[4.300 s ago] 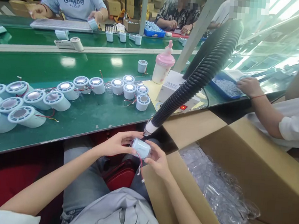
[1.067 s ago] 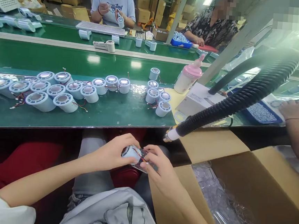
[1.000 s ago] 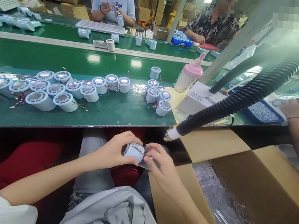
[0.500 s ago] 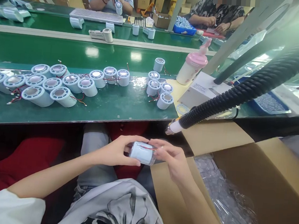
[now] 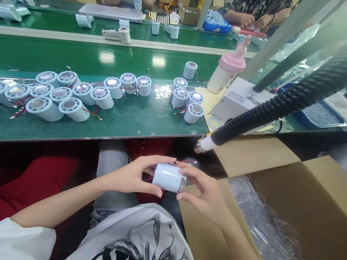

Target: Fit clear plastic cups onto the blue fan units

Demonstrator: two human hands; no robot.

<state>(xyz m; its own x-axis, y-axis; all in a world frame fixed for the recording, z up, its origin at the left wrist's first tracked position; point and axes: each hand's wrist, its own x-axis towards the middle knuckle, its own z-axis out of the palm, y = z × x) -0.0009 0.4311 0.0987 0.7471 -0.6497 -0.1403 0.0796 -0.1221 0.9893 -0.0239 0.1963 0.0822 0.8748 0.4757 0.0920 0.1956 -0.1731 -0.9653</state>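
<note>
The pale blue cylinder (image 5: pixel 169 177) lies on its side above the lap, held from both ends. The left hand (image 5: pixel 131 177) curls round its left end, thumb over the top and fingers underneath. The right hand (image 5: pixel 206 189) pinches its right end, where thin red wires (image 5: pixel 185 162) run over the fingertips. Beyond the right fingers hangs a black ribbed hose (image 5: pixel 272 108); beside them stands an open cardboard box (image 5: pixel 293 185).

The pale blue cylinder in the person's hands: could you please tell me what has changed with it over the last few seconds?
The pale blue cylinder has been turned: a second ago its open end showed, now its smooth side faces up, lying level. The right hand has shifted to its clear end, with the red wire on top. The left hand still grips the other end, and the hose nozzle still hangs above.
</note>
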